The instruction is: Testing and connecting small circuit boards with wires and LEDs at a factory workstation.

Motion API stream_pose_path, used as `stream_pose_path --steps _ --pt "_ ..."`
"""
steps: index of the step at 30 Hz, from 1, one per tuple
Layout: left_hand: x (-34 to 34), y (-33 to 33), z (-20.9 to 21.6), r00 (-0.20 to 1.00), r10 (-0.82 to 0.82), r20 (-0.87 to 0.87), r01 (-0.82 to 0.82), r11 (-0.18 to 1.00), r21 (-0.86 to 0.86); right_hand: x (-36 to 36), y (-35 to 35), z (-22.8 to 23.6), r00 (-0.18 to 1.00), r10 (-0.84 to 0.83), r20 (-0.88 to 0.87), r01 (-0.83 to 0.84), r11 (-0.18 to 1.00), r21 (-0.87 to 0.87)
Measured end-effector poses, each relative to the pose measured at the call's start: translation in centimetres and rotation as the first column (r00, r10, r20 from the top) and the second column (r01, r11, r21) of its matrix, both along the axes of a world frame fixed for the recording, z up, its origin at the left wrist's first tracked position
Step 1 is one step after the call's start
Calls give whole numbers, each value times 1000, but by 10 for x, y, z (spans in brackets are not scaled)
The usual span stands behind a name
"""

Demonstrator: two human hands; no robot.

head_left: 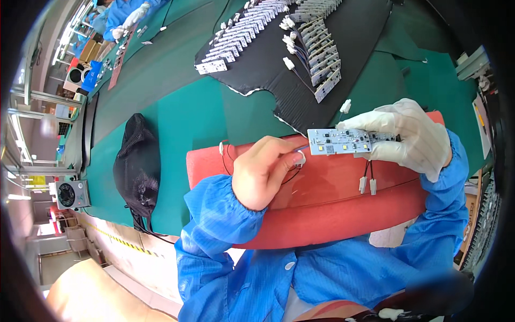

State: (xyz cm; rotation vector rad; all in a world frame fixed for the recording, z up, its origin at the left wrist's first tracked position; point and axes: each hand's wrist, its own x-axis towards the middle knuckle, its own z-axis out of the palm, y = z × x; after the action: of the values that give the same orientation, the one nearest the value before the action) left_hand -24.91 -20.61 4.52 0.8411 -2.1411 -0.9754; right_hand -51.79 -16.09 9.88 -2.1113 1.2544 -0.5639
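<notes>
In my gloved right hand (pixel 410 134), closed fingers hold a white LED circuit board (pixel 337 143) by its right end, with small chips and square yellow LEDs facing up. Just past the board's left end, my bare left hand (pixel 260 172) pinches a small white connector (pixel 301 158) on a thin wire. Two white plugs (pixel 367 185) dangle on dark wires below the right fingers. Both hands are over a red padded cushion (pixel 322 222). Another white connector (pixel 345 105) shows just beyond the board, and one more (pixel 221 148) lies at the cushion's left edge.
Rows of similar boards (pixel 241 40) rest on a black sheet (pixel 354 48) at the far side. A black mesh bag (pixel 138 166) lies left on the green mat (pixel 185 129). At far left stand a small fan unit (pixel 72 194) and a co-worker's gloved hands (pixel 134 19).
</notes>
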Motion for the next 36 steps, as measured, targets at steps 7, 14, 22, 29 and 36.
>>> stream_pose_path --steps 7,14,22,29,36 --pt "4 -1 -4 995 -57 78 86 896 -436 6 0 12 951 -136 277 -10 884 467" --pt "5 -3 -13 997 -72 -8 64 925 -375 14 -11 -12 703 -687 187 314 535 784" --pt "6 -5 -15 996 -90 -18 79 937 -340 7 -15 -24 771 -586 250 219 612 760" --pt "6 -6 -16 996 -91 -14 80 925 -371 16 -13 -25 760 -585 283 287 692 662" --pt "5 -2 -15 998 -58 6 55 913 -404 16 -7 -33 677 -633 377 249 678 692"
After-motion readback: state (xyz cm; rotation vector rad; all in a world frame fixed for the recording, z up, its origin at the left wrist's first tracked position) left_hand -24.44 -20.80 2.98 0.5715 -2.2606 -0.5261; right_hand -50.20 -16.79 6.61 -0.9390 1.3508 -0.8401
